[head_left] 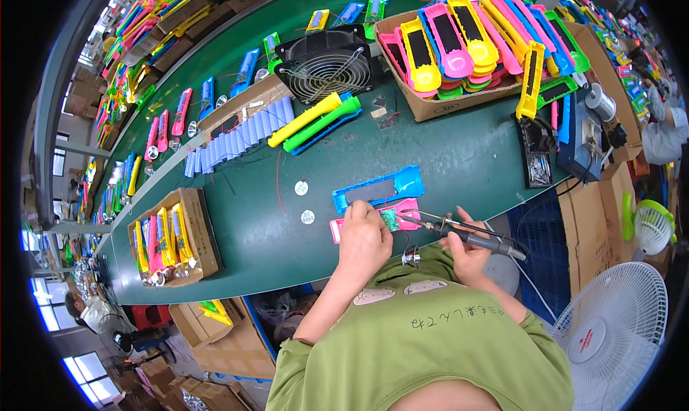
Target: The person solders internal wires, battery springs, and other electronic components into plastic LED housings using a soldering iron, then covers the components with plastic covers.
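A pink plastic housing (408,214) lies near the table's front edge, with a small green circuit board (390,219) in it. My left hand (364,236) rests over the housing's left part, fingertips pinched together; what they hold is hidden. My right hand (466,247) is closed round the dark handle of a soldering iron (459,233), its tip pointing left close to the board. A small shiny round part on wires (411,257) sits at the table edge below the housing. Just beyond, a blue plastic housing (410,181) lies open side up.
A box of colourful housings (446,110) stands at the back right, a black fan (323,70) at the back. Purple cylinders (240,135) line up left of yellow and green housings (308,120). Another box (204,228) is at left. Right are a solder spool (601,102) and screw tray (537,171).
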Tool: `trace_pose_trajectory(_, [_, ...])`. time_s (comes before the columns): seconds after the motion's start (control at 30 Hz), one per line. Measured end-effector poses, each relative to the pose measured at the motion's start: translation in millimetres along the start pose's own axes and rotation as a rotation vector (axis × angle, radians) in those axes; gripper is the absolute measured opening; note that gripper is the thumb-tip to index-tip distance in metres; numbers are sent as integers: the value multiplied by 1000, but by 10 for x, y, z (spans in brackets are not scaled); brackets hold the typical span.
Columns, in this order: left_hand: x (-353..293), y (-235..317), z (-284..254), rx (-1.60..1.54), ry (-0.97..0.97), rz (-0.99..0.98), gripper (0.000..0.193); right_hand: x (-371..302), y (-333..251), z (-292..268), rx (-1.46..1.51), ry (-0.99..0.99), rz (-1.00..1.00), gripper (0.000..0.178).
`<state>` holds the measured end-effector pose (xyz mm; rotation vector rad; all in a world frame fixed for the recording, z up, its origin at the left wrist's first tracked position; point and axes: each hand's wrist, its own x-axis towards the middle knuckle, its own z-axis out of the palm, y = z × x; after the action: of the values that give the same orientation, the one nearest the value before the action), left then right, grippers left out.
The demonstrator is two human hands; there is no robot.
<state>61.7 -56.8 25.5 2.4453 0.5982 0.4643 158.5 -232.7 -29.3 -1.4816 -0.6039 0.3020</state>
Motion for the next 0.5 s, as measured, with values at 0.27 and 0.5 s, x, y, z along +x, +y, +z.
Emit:
trace_pose_trajectory(0.27, [-415, 37, 27, -556, 62, -318, 19, 27, -148, 64, 154, 66, 86, 20])
trace_pose_trajectory(0.5, [-1049, -300, -81, -1421, 367, -941, 35, 36, -119, 62, 108, -26, 16, 16])
